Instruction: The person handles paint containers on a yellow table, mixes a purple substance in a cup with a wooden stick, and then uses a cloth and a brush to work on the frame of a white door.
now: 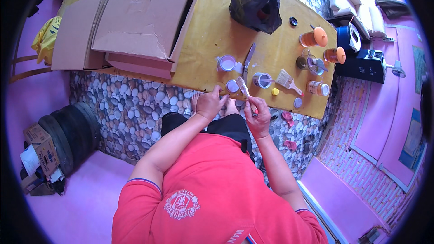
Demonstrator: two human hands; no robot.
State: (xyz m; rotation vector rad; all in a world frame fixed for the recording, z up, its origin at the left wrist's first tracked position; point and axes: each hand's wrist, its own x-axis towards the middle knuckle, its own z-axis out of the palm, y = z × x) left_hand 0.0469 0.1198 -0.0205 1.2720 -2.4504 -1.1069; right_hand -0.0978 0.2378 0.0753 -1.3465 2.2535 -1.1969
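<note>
My right hand (pixel 258 119) is closed round the handle of a paintbrush (pixel 242 86), its pale bristles pointing up over the table's near edge. Just left of it, my left hand (pixel 210 105) rests at that edge, fingers partly stretched and thumb apart, with nothing visible in it. A small round container with a pale lilac top (pixel 232 86) stands close to its fingertips. Behind that is an open can of pale paint (pixel 226 63), and a knife (pixel 248 56) lies alongside. Right of the brush, an open can (pixel 261 80) has a stick or blade across its rim.
A wide paintbrush (pixel 286 79), yellow cap (pixel 275 91) and jar (pixel 318 88) are to the right on the yellow table (pixel 203 40). Beyond are a glass mug (pixel 306 61), orange-lidded cups (pixel 313 39) and a black plastic bag (pixel 255 7). Cardboard (pixel 135 13) covers the left.
</note>
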